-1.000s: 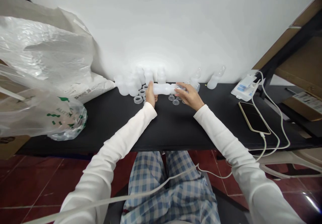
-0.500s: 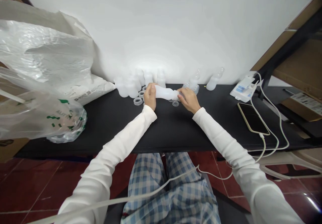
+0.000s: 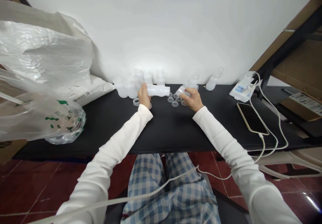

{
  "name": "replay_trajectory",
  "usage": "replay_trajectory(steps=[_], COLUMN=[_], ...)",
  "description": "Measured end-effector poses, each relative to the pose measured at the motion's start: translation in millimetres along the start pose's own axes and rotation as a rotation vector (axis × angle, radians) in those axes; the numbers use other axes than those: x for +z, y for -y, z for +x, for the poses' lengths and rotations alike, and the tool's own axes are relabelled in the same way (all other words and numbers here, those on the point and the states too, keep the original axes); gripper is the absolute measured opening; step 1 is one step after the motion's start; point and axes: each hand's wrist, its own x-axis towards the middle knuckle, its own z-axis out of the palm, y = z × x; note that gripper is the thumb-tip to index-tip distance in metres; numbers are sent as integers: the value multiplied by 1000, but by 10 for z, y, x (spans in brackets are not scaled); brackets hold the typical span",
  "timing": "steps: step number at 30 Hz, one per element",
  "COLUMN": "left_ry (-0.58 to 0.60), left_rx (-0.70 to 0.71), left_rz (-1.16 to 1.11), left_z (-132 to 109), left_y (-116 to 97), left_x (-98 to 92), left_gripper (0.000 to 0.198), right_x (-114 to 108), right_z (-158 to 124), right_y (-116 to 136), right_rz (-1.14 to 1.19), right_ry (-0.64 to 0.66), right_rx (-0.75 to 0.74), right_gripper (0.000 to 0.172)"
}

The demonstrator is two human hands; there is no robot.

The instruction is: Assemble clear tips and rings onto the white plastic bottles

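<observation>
My left hand [image 3: 144, 96] is closed around the base of a frosted white bottle [image 3: 158, 90], which lies sideways with its open neck pointing right. A short gap away, my right hand [image 3: 192, 99] grips a translucent bottle top [image 3: 179, 91], apart from the neck. Below and between them, small clear rings [image 3: 175, 103] lie on the black table [image 3: 166, 130]. Another clear ring [image 3: 136, 101] is beside my left hand. Several frosted bottles [image 3: 122, 89] stand along the wall behind it. Beyond my right hand are bottles with clear nipple-shaped tops, one of them a tilted bottle [image 3: 212, 81].
Large plastic bags [image 3: 45, 49] crowd the left side, one printed bag [image 3: 62, 116] hanging over the table. To the right are a phone [image 3: 252, 118] on a white cable, a power strip [image 3: 243, 89] and a dark shelf frame with cardboard [image 3: 299, 63]. A wall closes the back.
My hands have moved apart. The bottle top in my right hand has come off the neck, and the bottle in my left hand has shifted slightly left, showing its open end.
</observation>
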Motion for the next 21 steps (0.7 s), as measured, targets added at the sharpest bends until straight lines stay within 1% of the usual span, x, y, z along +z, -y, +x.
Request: replay_trajectory(steps=[2,4,5,7,11,13,16,19,21], left_ry=[-39,-43,-35,-26,-43,-40,-97,-166,-204], left_rx=[-31,-59,-75,-87,27,53,66,71,30], left_rz=[-30,-55,-68,-93,-92,-1,288,492,638], left_z=[-29,-50,-56,-61,-60,-54,-39,-26,-20], left_y=[-62,-105,-117,-125,-105,-93,-91,-114,-131], left_x=[-44,-116,-165,-292,-637,-824,-1069,-1236,-1301], left_gripper=[66,67,68,67,56,58,59,63,61], right_x=[2,18,31,63,119,136,143,135,126], right_z=[-19,-27,-28,-29,-40,-47,-52,-45,-36], right_y=[-52,-69,-66,-42,12,29,50,79,102], right_rz=[-28,-51,-65,-102,-169,-183,-162,-126,-118], right_ry=[-66,-145,-178,-226,-275,-291,-293,-268,-268], right_rx=[32,55,63,75,78,64,54,58,62], right_gripper=[17,15,16,24,40,43,43,42,42])
